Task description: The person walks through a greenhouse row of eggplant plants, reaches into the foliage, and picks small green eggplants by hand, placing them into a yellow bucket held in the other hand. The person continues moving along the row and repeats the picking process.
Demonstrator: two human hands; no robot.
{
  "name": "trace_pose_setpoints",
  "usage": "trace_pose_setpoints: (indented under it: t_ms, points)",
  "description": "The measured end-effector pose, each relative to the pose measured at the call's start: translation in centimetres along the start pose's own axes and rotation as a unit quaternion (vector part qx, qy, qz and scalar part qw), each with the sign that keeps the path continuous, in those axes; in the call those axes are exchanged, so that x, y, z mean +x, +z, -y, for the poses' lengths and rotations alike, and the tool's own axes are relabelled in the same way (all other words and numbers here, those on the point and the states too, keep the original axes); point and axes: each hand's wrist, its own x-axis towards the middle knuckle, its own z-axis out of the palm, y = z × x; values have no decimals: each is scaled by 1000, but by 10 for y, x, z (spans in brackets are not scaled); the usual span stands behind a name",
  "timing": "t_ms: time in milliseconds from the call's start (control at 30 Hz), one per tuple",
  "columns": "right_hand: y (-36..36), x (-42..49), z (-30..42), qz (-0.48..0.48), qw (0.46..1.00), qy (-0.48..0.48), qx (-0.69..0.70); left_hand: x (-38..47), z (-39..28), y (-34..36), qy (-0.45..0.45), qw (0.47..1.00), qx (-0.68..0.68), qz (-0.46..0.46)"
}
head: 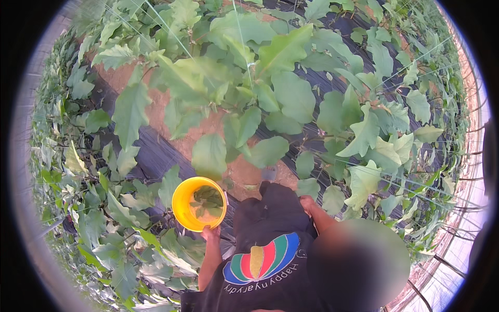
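My left hand [211, 233] grips the near rim of a yellow plastic bucket [180, 206], which is held tilted so that its inside shows. Several green leaves [208, 199] lie at the bottom of the bucket. My right hand [307, 203] is beside my right thigh, close to the broad leaves of an eggplant plant [333, 199]; its fingers are partly hidden, and whether it holds anything cannot be told. Large lobed leaves [290, 95] spread in front of me. A blurred patch covers part of the right arm.
Thin support strings [238, 31] run down into the plants, and more cross at the right [405, 181]. Black plastic mulch [156, 150] and bare brown soil [241, 173] show between rows. Dense foliage [113, 249] stands at the left. Curved dark hoops [454, 265] line the right edge.
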Motion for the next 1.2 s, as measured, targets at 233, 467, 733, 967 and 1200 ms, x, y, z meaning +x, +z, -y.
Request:
trace_pose_setpoints:
  t_ms: [233, 467, 733, 967, 1200]
  points:
    - [-19, 17, 120, -34, 999, 19, -21, 15, -48, 8, -2, 998, -66, 21]
    - [5, 18, 161, 18, 995, 20, -95, 33, -97, 21, -6, 998, -63, 15]
    - [66, -4, 171, -50, 993, 105, -15, 130, -157, 25, -59, 995, 45, 73]
    - [100, -70, 166, -102, 921, 145, 346, 201, -196, 53, -46, 973, 201, 100]
    - [57, -138, 112, -232, 774, 151, 570, 184, -211, 104, -32, 966, 249, 68]
